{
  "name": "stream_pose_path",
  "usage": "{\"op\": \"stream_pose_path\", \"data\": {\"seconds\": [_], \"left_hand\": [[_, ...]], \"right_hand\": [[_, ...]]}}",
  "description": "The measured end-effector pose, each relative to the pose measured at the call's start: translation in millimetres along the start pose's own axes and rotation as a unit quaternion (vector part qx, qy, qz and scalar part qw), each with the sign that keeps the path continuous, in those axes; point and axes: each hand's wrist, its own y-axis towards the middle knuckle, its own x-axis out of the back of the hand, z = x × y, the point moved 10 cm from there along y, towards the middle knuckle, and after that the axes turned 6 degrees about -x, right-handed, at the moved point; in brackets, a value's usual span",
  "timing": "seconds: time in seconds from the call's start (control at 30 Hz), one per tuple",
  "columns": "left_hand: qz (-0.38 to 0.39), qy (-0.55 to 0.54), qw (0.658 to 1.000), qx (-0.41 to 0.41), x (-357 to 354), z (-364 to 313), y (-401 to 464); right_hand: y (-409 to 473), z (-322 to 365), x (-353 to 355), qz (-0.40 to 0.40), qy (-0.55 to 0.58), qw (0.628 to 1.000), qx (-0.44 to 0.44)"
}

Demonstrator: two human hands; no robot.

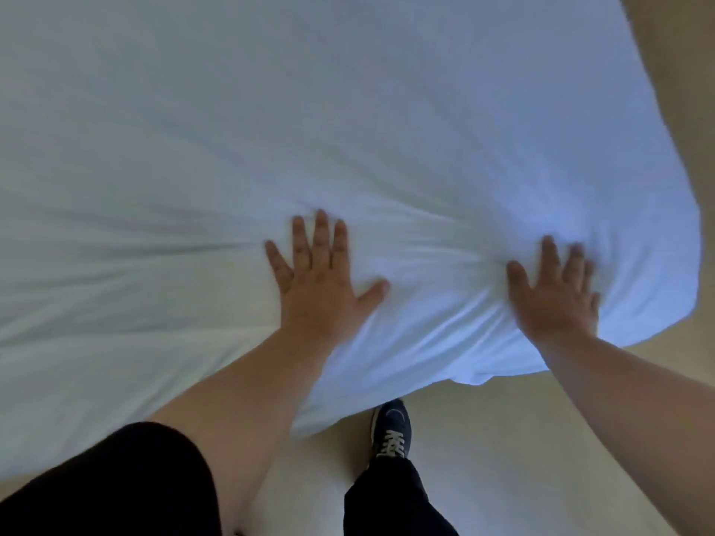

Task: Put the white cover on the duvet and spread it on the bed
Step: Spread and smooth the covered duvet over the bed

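Observation:
The duvet in its white cover [309, 129] lies spread over the bed and fills most of the view. Its near right corner hangs over the bed's edge above the floor. My left hand [323, 280] lies flat on the cover near the front edge, fingers spread and straight. Further right, my right hand [555, 294] presses flat on the cover close to the corner, slightly blurred. Creases fan out in the fabric around both hands. The bed itself is hidden under the cover.
Beige floor [503, 439] shows below and to the right of the bed corner. My foot in a dark sneaker [390, 427] stands on it just under the duvet's edge. My black sleeve [116, 485] fills the lower left.

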Motion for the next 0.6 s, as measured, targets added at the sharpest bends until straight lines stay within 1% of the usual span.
{"op": "stream_pose_path", "data": {"seconds": [0.07, 0.1, 0.17, 0.2, 0.23, 0.3, 0.37, 0.43, 0.47, 0.53, 0.6], "left_hand": [[0.033, 0.013, 0.997, -0.068, -7.2, -62.1, 13.8], [0.052, 0.017, 0.994, -0.096, -11.0, -80.5, 14.6], [0.072, 0.018, 0.988, -0.138, -13.5, -94.1, 8.5], [0.073, 0.012, 0.985, -0.159, -9.7, -93.0, 2.5], [0.072, 0.002, 0.980, -0.184, -5.1, -88.8, -3.8], [0.061, -0.017, 0.973, -0.223, 6.7, -67.9, -16.9], [0.022, -0.027, 0.978, -0.205, 24.3, -20.1, -26.8], [-0.035, -0.025, 0.987, -0.155, 45.4, 54.6, -38.7], [-0.056, -0.024, 0.990, -0.127, 53.1, 101.1, -45.8], [-0.073, -0.010, 0.995, -0.067, 63.1, 205.1, -61.2], [-0.056, 0.001, 0.998, 0.001, 65.5, 314.7, -89.6]], "right_hand": [[11.3, -46.3, 2.6, 0.024, 0.002, 0.998, -0.062], [13.2, -56.9, 2.9, 0.031, 0.019, 0.995, -0.093], [8.0, -59.8, 9.5, 0.017, 0.079, 0.984, -0.159], [1.4, -53.2, 15.1, -0.002, 0.105, 0.978, -0.177], [-7.2, -39.1, 22.0, -0.025, 0.122, 0.977, -0.174], [-28.8, 11.9, 32.3, -0.059, 0.125, 0.985, -0.100], [-56.3, 79.4, 28.6, -0.064, 0.102, 0.993, -0.007], [-89.5, 152.5, 13.9, -0.054, 0.061, 0.994, 0.076], [-109.4, 191.7, 3.7, -0.053, 0.039, 0.990, 0.125], [-153.3, 272.1, -20.8, -0.051, -0.002, 0.975, 0.218], [-204.0, 354.9, -51.2, -0.037, -0.019, 0.961, 0.273]]}}
